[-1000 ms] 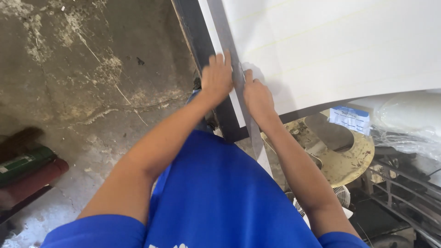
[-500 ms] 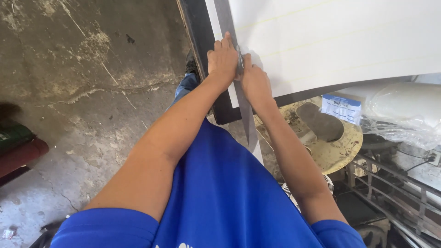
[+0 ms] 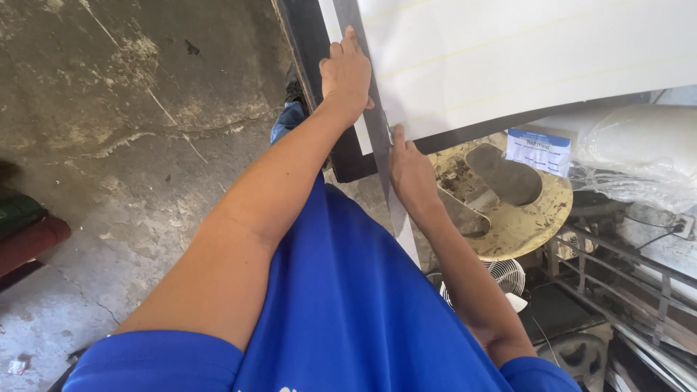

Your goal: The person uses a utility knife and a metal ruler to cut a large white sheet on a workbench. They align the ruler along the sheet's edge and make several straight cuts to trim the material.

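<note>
Here the ruler (image 3: 377, 138) is laid along the sheet's (image 3: 523, 58) left edge, top cut off. Left hand (image 3: 347, 72) is pressed flat on it; right hand (image 3: 410, 170) grip is hidden.

Bench (image 3: 308, 51): dark top, black edge strip showing left of the left-hand fingers (image 3: 341, 47). 1 large white sheet (image 3: 523, 58) lies flat on it, spreading right of the fingers of both hands, overhanging the near edge. 1 long grey metal straightedge (image 3: 379, 138) lies on the sheet's left margin, running under the left-hand fingers and just left of the right-hand fingers (image 3: 399, 138), near end sticking out past the bench. Concrete floor (image 3: 131, 145), stained and cracked, well left of the fingers.
</note>
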